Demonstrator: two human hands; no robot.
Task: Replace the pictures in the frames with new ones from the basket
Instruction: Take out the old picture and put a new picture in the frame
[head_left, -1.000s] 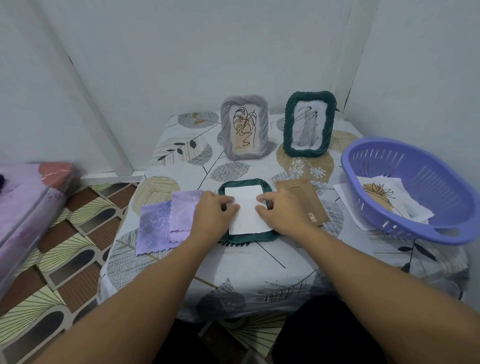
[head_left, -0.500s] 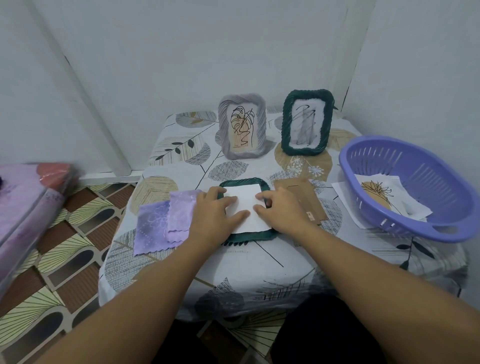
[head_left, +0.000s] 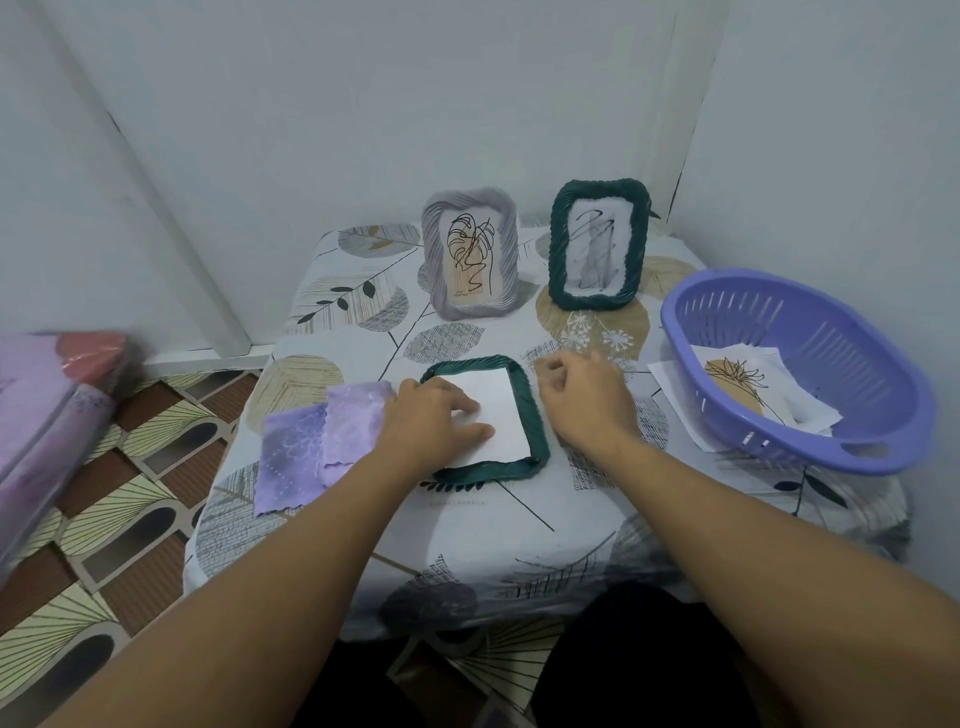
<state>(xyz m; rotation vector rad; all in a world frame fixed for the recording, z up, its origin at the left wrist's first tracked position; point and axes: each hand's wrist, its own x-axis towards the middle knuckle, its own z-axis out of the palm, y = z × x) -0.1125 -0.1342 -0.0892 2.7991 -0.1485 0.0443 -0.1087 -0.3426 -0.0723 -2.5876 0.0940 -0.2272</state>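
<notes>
Left hand (head_left: 434, 415) lies flat, fingers straight, pressing the white sheet (head_left: 493, 415) into the face-down green frame (head_left: 537, 415); just right of that press the right hand (head_left: 582, 400) hangs loosely curled over the brown backing board (head_left: 543, 364), and whether it pinches the board I cannot tell. Risk, as I judge it: if the press eases while the board goes on, the sheet may skew or crease. Count outward: two purple cloths (head_left: 322, 441) left of the press, three frames in all with a grey frame (head_left: 470, 254) and a second green frame (head_left: 600, 244) upright beyond, one basket (head_left: 883, 457) far right holding pictures (head_left: 743, 379).
</notes>
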